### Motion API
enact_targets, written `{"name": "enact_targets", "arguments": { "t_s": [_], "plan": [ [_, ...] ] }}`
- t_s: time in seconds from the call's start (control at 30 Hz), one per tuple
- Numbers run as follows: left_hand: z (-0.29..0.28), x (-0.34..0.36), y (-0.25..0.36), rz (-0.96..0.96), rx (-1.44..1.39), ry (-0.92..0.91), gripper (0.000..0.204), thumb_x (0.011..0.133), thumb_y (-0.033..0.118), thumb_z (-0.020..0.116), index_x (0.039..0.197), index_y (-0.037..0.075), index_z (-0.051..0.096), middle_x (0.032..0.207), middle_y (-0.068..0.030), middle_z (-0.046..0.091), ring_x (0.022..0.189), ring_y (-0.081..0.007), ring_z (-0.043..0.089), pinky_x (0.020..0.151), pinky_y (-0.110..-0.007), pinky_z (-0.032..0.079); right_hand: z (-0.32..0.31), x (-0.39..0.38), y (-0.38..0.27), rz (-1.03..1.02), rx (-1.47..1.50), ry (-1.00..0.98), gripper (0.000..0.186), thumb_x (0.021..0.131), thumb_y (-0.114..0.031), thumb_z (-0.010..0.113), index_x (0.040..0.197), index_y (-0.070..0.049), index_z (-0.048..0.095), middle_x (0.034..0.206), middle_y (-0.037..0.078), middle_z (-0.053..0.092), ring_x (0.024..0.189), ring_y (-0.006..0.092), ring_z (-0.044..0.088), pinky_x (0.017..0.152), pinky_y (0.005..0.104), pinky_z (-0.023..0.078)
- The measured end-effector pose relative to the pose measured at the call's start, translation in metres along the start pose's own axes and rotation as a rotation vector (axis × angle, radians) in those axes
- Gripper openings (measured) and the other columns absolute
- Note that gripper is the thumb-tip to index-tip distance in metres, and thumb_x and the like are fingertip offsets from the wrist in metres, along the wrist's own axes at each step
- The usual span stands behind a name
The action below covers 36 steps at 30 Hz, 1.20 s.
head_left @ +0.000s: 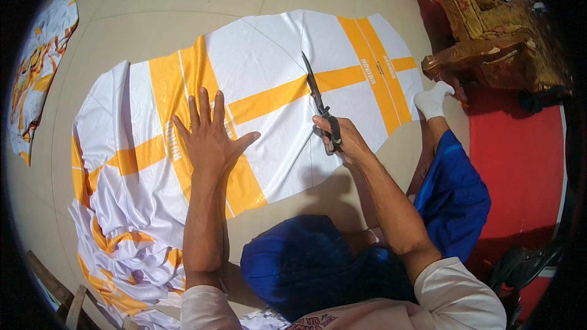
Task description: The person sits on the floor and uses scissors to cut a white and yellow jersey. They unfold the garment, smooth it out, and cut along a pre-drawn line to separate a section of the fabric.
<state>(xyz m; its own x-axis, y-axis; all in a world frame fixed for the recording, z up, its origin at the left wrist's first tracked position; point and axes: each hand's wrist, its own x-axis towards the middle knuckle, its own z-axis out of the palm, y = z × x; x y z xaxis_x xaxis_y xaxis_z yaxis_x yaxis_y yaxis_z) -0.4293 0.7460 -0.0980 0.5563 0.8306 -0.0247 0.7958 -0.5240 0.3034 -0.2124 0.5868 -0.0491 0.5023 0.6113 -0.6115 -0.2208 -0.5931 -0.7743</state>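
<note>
A large white cloth with orange bands lies spread over the tiled floor, creased in places. My left hand rests flat on it, fingers spread, over the left orange band. In my right hand is a pair of dark scissors, gripped by the handles. Their long blades point away from me over the middle of the cloth, where the orange stripe runs crosswise. The cloth is lifted into a fold by the blade tips. Whether the blades are apart I cannot tell.
More of the same cloth is bunched at the lower left. A patterned orange and white cloth lies at the far left. Carved wooden furniture with floral upholstery stands at the upper right, beside a red surface. My socked foot is near the cloth's right edge.
</note>
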Motion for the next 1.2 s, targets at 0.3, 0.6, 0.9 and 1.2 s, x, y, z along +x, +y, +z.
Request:
{"name": "enact_targets", "arguments": {
  "t_s": [0.3,0.6,0.9,1.2],
  "plan": [
    [-0.001,0.0,0.001,0.023,-0.026,0.026,0.112,0.061,0.065,0.076,0.152,0.016,0.031,0.162,-0.009,0.016,0.15,-0.0296,0.01,0.116,-0.062,0.001,0.001,0.0,-0.006,0.05,-0.055,-0.012,0.046,0.083,-0.052,0.07,0.069,-0.013,0.053,0.058,-0.002,0.051,0.044,0.0065,0.046,0.037,0.0213,0.028],
    [0.001,-0.001,-0.002,0.022,-0.036,0.021,0.114,0.061,0.068,0.075,0.152,0.017,0.031,0.162,-0.0092,0.016,0.15,-0.0301,0.009,0.117,-0.061,-0.001,0.007,0.014,-0.017,0.034,-0.06,-0.022,0.051,0.085,-0.059,0.065,0.067,-0.013,0.049,0.057,-0.002,0.051,0.041,0.0078,0.05,0.032,0.0183,0.029],
    [0.003,-0.001,-0.002,0.036,-0.05,0.037,0.113,0.061,0.067,0.076,0.151,0.015,0.032,0.162,-0.0101,0.016,0.15,-0.0299,0.009,0.117,-0.062,-0.001,0.014,0.021,-0.009,-0.033,0.055,0.093,0.042,0.082,-0.043,0.076,0.07,-0.01,0.053,0.053,-0.004,0.042,0.041,0.0074,0.036,0.038,0.025,0.028],
    [-0.001,-0.001,-0.003,0.038,-0.05,0.034,0.111,0.063,0.065,0.076,0.151,0.014,0.032,0.162,-0.0107,0.016,0.15,-0.03,0.009,0.116,-0.062,0.002,0.024,0.024,-0.025,0.025,0.023,0.018,0.051,0.086,-0.059,0.064,0.066,-0.014,0.051,0.055,-0.003,0.05,0.04,0.0058,0.047,0.031,0.0181,0.023]
  ]
}}
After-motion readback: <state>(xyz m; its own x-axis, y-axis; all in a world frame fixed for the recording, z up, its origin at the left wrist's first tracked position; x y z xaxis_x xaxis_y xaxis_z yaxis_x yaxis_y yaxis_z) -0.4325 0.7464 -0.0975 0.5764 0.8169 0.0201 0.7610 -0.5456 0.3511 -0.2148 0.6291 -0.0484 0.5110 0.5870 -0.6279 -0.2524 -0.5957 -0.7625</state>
